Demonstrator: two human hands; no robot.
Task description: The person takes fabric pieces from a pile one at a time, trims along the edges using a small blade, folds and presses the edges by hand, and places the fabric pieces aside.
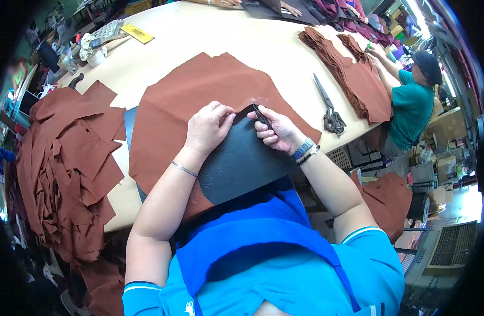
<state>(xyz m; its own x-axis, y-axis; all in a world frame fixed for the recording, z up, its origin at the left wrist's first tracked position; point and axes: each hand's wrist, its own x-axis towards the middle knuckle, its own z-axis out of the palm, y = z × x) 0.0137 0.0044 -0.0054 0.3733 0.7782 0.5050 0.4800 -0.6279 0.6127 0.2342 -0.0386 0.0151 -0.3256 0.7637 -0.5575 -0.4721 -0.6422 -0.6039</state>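
A large piece of reddish-brown leather (200, 89) lies spread in front of me, with a smooth black sheet (247, 163) over its near part. My left hand (210, 124) is closed in a pinch at the upper left edge of the black sheet; what sits between the fingertips is hidden. In my right hand (276, 129) is a slim black tool (261, 117), its upper end at the sheet's top corner. Its exact kind cannot be made out. A paler, scuffed patch shows on the leather just beyond that corner.
Large scissors (326, 105) lie right of the leather. A heap of brown leather pieces (68, 163) covers the table's left side, and a stack (352, 79) lies at right. A yellow pad (138, 33) is at far left. A co-worker in green (413, 100) sits at right.
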